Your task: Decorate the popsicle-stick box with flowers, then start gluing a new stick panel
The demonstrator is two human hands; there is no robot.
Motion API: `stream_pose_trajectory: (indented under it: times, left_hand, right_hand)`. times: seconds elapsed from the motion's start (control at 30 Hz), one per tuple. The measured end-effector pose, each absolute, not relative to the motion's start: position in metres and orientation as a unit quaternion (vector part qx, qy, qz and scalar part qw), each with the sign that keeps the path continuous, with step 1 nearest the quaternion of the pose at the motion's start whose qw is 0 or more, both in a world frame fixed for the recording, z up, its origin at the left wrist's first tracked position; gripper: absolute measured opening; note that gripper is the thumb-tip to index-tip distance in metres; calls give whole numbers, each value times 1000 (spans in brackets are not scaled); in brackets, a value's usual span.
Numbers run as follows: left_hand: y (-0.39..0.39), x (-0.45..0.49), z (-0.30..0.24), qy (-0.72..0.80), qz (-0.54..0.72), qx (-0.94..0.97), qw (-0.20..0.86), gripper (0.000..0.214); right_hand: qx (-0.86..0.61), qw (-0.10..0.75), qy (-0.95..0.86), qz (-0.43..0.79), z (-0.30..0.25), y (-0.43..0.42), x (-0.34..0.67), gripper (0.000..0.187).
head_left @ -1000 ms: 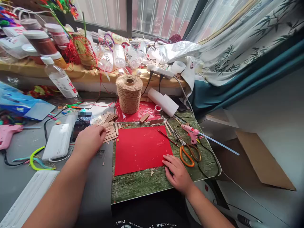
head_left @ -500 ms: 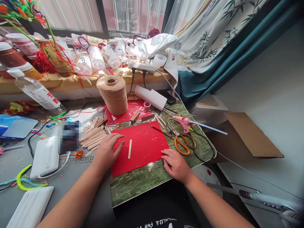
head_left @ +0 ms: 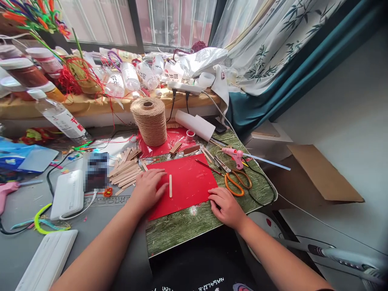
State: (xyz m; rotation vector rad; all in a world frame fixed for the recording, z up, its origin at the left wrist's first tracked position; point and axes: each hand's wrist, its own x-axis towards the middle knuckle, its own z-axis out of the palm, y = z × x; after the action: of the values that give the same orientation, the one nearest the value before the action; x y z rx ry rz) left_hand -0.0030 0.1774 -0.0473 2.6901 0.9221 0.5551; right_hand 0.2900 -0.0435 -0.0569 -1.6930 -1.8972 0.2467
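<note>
A single pale craft stick (head_left: 170,186) lies almost upright in the view on a red sheet (head_left: 190,178). My left hand (head_left: 150,186) rests on the sheet's left part, fingers stretched out and thumb apart, its tips just left of the stick. At the lower right corner of the sheet is my right hand (head_left: 224,205), its fingertips on the edge, loosely bent and holding nothing. Beyond my left hand is a pile of craft sticks (head_left: 125,171). Scissors with orange handles (head_left: 238,182) lie past my right hand.
A spool of twine (head_left: 149,121) stands behind the sheet. A pink glue gun (head_left: 235,155) lies at the right with its cord. White power banks (head_left: 67,194) and a blurred-out device (head_left: 96,171) are on the left. Bottles (head_left: 130,76) crowd the sill; a cardboard box (head_left: 324,173) stands right.
My left hand has slid slightly forward on the sheet, nearer the stick, which now looks straighter. The whole view has shifted a little; my right hand keeps its place at the corner.
</note>
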Motion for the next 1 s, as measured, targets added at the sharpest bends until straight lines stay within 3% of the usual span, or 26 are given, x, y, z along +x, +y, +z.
stream_pose_trajectory:
  times: [0.13, 0.23, 0.4, 0.67, 0.8, 1.0]
  left_hand:
    - [189, -18, -39, 292, 233, 916, 143, 34]
    - [181, -13, -43, 229, 175, 945, 156, 49]
    - [165, 3, -57, 239, 107, 955, 137, 62]
    - [183, -13, -50, 279, 133, 944, 115, 57]
    - [214, -49, -27, 378, 189, 903, 78, 36]
    - [242, -86, -20, 477, 43, 872, 104, 27]
  right_hand:
    - [-625, 278, -725, 73, -59, -44, 291, 38]
    - [-610, 251, -748, 69, -62, -43, 292, 47]
    - [-615, 227, -752, 67, -64, -43, 293, 44]
    - [-640, 258, -723, 31, -65, -47, 291, 39]
    - [-635, 261, -727, 30, -68, -46, 292, 40]
    - [-623, 250, -741, 22, -72, -45, 295, 41]
